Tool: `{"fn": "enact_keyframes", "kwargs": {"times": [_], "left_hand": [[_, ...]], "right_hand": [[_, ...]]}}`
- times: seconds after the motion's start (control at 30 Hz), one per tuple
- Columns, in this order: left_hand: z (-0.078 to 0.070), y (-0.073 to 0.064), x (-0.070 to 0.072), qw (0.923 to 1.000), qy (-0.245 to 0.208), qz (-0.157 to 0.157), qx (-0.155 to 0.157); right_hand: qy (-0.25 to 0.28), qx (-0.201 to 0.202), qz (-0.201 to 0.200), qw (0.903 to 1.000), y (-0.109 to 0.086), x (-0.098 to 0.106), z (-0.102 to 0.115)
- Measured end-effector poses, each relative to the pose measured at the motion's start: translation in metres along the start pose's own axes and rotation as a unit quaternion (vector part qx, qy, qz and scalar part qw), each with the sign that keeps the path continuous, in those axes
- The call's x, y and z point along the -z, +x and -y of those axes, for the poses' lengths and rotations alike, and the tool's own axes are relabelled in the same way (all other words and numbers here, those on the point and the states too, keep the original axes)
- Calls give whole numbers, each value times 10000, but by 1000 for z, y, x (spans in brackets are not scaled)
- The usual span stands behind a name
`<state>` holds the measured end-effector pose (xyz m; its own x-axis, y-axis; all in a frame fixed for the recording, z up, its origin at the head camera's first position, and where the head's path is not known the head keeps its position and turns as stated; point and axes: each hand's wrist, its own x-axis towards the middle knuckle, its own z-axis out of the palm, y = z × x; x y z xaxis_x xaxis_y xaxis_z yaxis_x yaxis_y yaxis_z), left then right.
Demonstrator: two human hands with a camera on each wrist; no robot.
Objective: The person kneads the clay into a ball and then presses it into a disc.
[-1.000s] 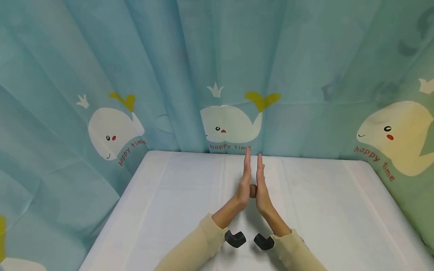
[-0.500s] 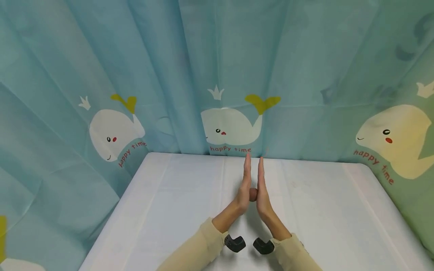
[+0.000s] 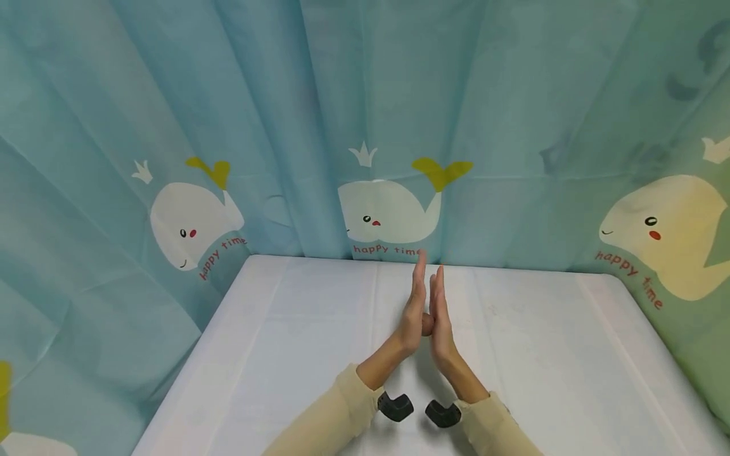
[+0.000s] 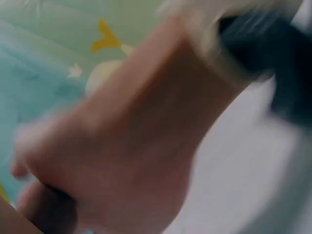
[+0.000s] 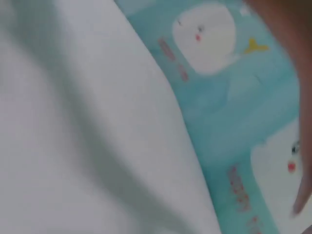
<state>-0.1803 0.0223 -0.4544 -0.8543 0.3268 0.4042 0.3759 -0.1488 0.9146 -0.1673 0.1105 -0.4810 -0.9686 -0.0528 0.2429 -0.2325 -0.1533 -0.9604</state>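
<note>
A small brown ball [image 3: 427, 324] sits between two upright palms above the white table, in the middle of the head view. My left hand [image 3: 409, 323] presses it from the left, fingers straight and pointing away. My right hand [image 3: 442, 326] presses from the right, its fingers also straight. The fingertips of both hands lean close together above the ball. In the left wrist view the left hand [image 4: 122, 151] is blurred, and the ball [image 4: 53, 209] shows dark at its lower edge. Only a strip of the right hand [image 5: 287, 29] shows in the right wrist view; the ball is hidden there.
A white cloth-covered table [image 3: 308, 304] spreads beneath the hands. Behind and beside it hangs a blue-green curtain [image 3: 513, 126] printed with whales. A black wrist camera mount [image 3: 396, 406] sticks out at the left sleeve, another mount [image 3: 443, 413] at the right.
The left hand has slid slightly forward and right against the right hand. The fingertips are closer together than half a second ago, and the ball has shifted slightly right.
</note>
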Motion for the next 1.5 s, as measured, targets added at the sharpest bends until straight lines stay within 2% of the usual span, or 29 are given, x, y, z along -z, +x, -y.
{"fn": "enact_keyframes", "kwargs": {"times": [0.1, 0.17, 0.23, 0.37, 0.47, 0.53, 0.6, 0.7, 0.83, 0.9, 0.97, 1.03, 1.13, 1.2, 1.27, 1.37, 1.5], "left_hand": [[9, 2, 4, 9996, 58, -102, 245], [12, 0, 2, 9991, 51, -65, 419], [9, -4, -4, 9988, 29, 54, 495], [-5, -5, -11, 9995, -14, 200, 254], [-7, 2, -7, 10000, 58, 25, 20], [-3, 7, -3, 9998, 162, -149, 33], [3, 9, -2, 9993, 171, -269, 206], [9, 4, -8, 9987, 31, -211, 459], [3, -7, -22, 9988, -57, 108, 471], [-3, -9, -25, 9990, 73, 209, 398], [-5, -7, -23, 9993, 144, 174, 305], [-1, -1, -18, 9994, 262, 45, 220], [11, 7, -8, 9994, 214, -210, 194], [19, 6, -5, 9989, 106, -225, 406], [22, 1, -7, 9982, -67, -105, 581], [15, -7, -11, 9974, -308, 120, 644], [-2, -5, -12, 9988, -306, 288, 268]], "right_hand": [[54, 156, 95, 9998, -10, -8, 7], [104, 188, 44, 9998, -8, -7, 14], [209, 120, -73, 9997, -2, 0, 17], [443, -192, -180, 9987, 4, 9, 8], [421, -230, -38, 9988, -6, 2, 2], [375, -90, 41, 9992, -14, -4, 5], [213, 118, 49, 9997, -17, -8, 13], [-151, 328, 4, 9993, -9, -2, 25], [-212, 68, -120, 9997, 7, 20, 21], [13, -157, -126, 9998, 7, 26, 12], [94, -239, -41, 9997, 0, 24, 5], [125, -238, 87, 9996, -11, 16, 2], [31, 66, 211, 9998, -21, 3, 8], [-173, 206, 229, 9994, -21, -1, 18], [-315, 265, 201, 9989, -15, 0, 27], [-228, -28, 188, 9996, -3, 8, 31], [313, -487, 236, 9980, 5, 16, 18]]}}
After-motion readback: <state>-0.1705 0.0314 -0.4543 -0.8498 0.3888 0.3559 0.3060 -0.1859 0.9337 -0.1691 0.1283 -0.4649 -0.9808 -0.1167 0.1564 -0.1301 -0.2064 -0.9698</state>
